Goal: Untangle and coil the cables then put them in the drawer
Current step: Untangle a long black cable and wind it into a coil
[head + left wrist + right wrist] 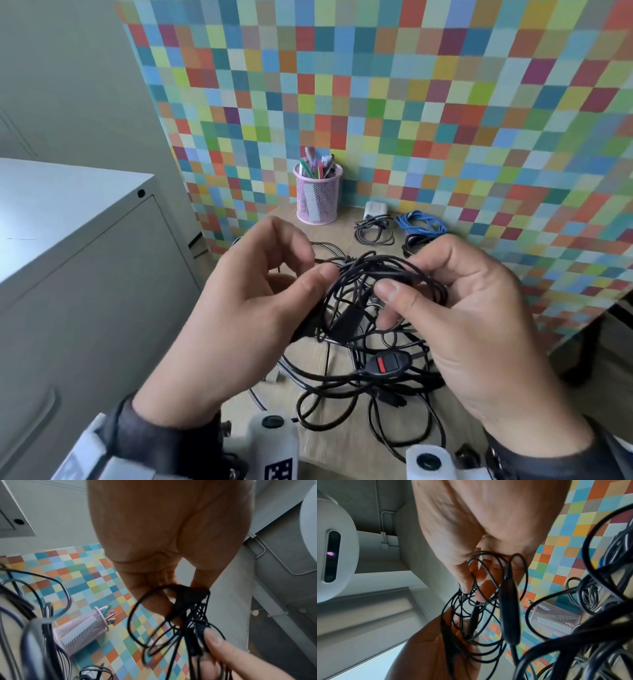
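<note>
Between both hands hangs a bundle of thin black cable loops, raised above the desk. My left hand pinches its left side between thumb and fingers; the same pinch shows in the left wrist view on a black part of the cable. My right hand grips the right side, thumb pressed on the loops. Below them lies a tangle of thicker black cables with a black inline switch bearing a red rocker. A coiled black cable and a coiled blue cable lie at the back.
A grey metal cabinet with drawer fronts stands at the left. A pink mesh pen cup stands at the back by the chequered wall. A white charger block sits behind the black coil.
</note>
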`<action>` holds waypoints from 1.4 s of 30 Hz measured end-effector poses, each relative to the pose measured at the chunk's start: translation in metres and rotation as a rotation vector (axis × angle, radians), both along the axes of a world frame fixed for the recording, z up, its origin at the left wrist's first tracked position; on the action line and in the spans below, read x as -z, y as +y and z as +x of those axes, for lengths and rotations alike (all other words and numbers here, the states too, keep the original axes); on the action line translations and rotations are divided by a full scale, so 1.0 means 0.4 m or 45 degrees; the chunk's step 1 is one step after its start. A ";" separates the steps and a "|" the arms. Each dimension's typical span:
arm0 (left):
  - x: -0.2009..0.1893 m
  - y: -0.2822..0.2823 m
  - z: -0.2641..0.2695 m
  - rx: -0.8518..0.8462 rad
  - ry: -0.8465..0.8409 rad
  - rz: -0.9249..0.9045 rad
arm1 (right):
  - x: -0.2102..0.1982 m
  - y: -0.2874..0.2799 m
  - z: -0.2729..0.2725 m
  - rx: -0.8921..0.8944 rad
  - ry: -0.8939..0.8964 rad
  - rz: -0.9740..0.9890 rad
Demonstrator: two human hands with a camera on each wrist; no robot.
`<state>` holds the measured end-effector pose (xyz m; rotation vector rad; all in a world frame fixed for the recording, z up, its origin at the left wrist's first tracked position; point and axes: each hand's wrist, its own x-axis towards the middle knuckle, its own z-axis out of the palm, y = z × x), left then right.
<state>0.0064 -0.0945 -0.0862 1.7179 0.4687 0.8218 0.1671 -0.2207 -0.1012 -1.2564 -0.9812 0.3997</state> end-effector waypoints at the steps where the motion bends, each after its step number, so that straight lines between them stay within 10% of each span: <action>1: -0.001 0.002 0.002 0.003 0.009 -0.017 | 0.004 0.001 0.001 0.014 0.004 0.001; 8: -0.010 -0.005 0.005 0.022 0.276 0.165 | 0.027 0.006 0.010 -0.032 -0.036 -0.046; 22: 0.003 0.028 0.010 -0.433 -0.333 -0.075 | 0.028 0.010 0.026 -0.055 0.170 0.019; 42: 0.026 -0.031 -0.007 0.088 -0.070 -0.012 | 0.005 -0.007 -0.008 -0.106 0.551 0.077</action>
